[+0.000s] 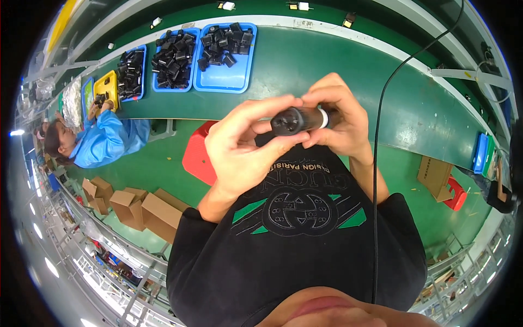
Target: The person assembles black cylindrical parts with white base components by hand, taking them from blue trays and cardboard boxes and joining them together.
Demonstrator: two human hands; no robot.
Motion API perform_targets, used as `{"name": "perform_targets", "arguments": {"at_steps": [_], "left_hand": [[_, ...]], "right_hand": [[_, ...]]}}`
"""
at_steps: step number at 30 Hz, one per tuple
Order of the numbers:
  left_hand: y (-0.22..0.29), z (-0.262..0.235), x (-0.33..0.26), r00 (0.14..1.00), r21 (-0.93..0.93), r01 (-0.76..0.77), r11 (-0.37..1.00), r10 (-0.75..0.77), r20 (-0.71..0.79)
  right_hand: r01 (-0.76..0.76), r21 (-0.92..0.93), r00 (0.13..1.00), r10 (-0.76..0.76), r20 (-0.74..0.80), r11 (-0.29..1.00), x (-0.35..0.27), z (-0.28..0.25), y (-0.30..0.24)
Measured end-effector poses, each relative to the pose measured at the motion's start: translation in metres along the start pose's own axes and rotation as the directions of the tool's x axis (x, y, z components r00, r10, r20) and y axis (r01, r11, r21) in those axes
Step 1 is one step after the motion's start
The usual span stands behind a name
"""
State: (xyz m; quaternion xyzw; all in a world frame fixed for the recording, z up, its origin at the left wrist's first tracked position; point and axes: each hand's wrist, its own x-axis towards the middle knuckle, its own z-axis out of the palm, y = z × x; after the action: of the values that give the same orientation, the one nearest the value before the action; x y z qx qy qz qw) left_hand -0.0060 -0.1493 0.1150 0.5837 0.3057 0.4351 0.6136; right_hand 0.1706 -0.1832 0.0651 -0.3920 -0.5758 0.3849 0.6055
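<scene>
Between my two hands, above the near edge of the bench, is a black glossy plastic housing [289,122] with a rounded end. A white band shows at its right end. My left hand [237,139] is closed around the left part, thumb below and fingers above. On the other end, my right hand [340,117] grips with thumb and fingertips, partly covering the white band. Whether the housing is one piece or two pressed together, I cannot tell.
On the green bench [321,60] stand blue trays [223,82] of black plastic pieces. Farther left, a person in a blue smock [117,136] works at a yellow tray [111,76]. A black cable [376,163] hangs at right. A red stool [199,158] and cardboard boxes [160,210] are on the floor.
</scene>
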Motion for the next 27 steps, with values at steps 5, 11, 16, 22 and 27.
{"name": "perform_targets", "arguments": {"at_steps": [5,11,16,22,27], "left_hand": [[0.008,0.004,0.003,0.973,0.308,-0.229,0.923,0.219,0.067],[0.007,0.005,0.004,0.918,0.412,-0.394,0.822,0.375,0.128],[0.012,0.004,0.004,0.916,0.410,-0.398,0.821,0.380,0.128],[0.013,0.005,0.002,0.927,0.423,-0.372,0.827,0.353,0.126],[0.018,-0.002,0.002,0.921,0.385,-0.386,0.838,0.326,0.214]], "right_hand": [[0.108,0.007,0.993,-0.108,0.041,0.994,-0.003,-0.002,0.024],[0.140,0.293,0.990,-0.125,-0.071,0.946,-0.008,0.010,0.033],[0.186,0.278,0.981,-0.164,-0.102,0.942,-0.006,0.014,0.030],[0.204,0.200,0.979,-0.198,-0.048,0.958,-0.006,0.008,0.028],[0.263,0.209,0.965,-0.258,-0.053,0.942,-0.003,0.010,0.030]]}}
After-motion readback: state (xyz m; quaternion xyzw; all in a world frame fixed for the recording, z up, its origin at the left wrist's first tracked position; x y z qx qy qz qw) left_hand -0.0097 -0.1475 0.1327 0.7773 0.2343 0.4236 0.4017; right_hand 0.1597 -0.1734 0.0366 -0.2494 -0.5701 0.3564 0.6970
